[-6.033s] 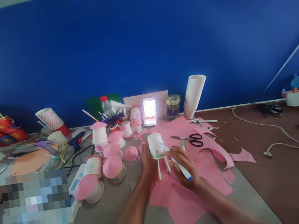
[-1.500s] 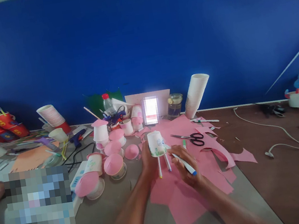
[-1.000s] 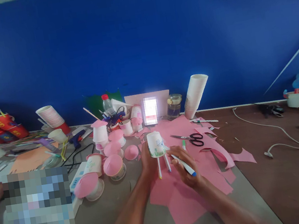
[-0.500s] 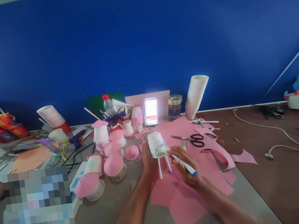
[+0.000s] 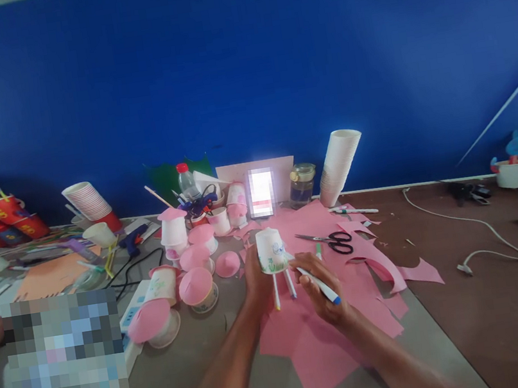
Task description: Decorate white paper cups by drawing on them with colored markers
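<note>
Above flat pink paper sheets [image 5: 322,353], the white tapered paper cup [image 5: 270,249] is held by the left hand [image 5: 256,277], whose fingers are closed against its side, partly hidden. The slim white blue-ended marker [image 5: 319,285], pinched by the right hand's [image 5: 324,302] fingers, should be guided in short, light strokes

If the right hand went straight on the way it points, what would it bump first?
Probably the paper cup in the left hand. The pen in the right hand looks very close to the cup's side, but I can't tell whether its tip touches.
</note>
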Motion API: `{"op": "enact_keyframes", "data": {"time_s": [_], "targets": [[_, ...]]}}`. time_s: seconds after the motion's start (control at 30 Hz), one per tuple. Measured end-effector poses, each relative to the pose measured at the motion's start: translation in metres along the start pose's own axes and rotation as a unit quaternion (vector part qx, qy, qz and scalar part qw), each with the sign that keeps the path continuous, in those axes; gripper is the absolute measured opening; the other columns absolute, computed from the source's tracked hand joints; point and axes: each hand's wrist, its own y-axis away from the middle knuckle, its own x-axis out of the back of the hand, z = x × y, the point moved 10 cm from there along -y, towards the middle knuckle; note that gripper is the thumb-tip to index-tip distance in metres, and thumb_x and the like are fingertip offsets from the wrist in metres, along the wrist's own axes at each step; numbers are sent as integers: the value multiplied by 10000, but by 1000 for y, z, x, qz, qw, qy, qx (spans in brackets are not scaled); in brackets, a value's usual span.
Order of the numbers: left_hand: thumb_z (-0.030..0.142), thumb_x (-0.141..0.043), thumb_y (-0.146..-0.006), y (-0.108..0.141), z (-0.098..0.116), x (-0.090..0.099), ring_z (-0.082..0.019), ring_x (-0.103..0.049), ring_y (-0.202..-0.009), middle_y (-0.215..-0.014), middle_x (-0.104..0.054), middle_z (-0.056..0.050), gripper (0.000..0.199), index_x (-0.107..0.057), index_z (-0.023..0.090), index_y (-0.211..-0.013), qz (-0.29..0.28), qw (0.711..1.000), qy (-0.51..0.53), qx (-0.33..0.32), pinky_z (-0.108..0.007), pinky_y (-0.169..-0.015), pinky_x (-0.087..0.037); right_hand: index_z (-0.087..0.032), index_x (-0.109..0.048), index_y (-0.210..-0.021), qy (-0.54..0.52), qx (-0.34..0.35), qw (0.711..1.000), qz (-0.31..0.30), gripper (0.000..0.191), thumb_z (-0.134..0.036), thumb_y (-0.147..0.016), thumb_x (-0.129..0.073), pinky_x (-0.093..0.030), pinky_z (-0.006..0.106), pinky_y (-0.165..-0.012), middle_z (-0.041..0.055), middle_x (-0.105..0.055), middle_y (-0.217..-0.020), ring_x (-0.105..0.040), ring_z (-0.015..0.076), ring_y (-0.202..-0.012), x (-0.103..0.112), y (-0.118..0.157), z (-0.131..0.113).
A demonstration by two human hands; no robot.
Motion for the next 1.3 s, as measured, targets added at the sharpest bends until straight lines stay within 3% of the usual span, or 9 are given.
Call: {"op": "enact_keyframes", "data": {"time_s": [0.37,0.53,0.8,1.3], "targets": [[119,-653,-692,1,-3,1,-178,-554,-668,-732,-621,-4,136,-610,237,-745,9,1000,10,0,-296,-607,-443,-242,-635,-1199,6,-11,1000,-6,278,-301,-1013,-437,-544,411,-782,89,-680,-965,-643,226,-882,-1,2,5],[142,-598,-746,2,2,-3,-169,-545,-660,-739,-617,-10,87,-596,229,-754,-5,1000,26,10,-285,-582,-448,-251,-628,-1196,-9,6,1000,1,261,-289,-1016,-443,-528,406,-799,66,-668,-893,-632,215,-857,0,0,-1],[133,-609,-720,0,3,-1,-188,-567,-699,-772,-631,-26,108,-601,231,-767,-6,1000,7,-16,-303,-622,-457,-252,-630,-1189,-18,-7,1000,4,260,-276,-1014,-440,-511,413,-799,58,-654,-874,-626,215,-850,2,0,3],[91,-659,-687,2,1,-1,-169,-541,-678,-747,-625,3,147,-637,215,-762,4,999,53,8,-282,-605,-421,-248,-642,-1176,-42,-40,998,10,274,-340,-1023,-434,-489,415,-807,60,-644,-906,-621,212,-845,2,4,15]]}}
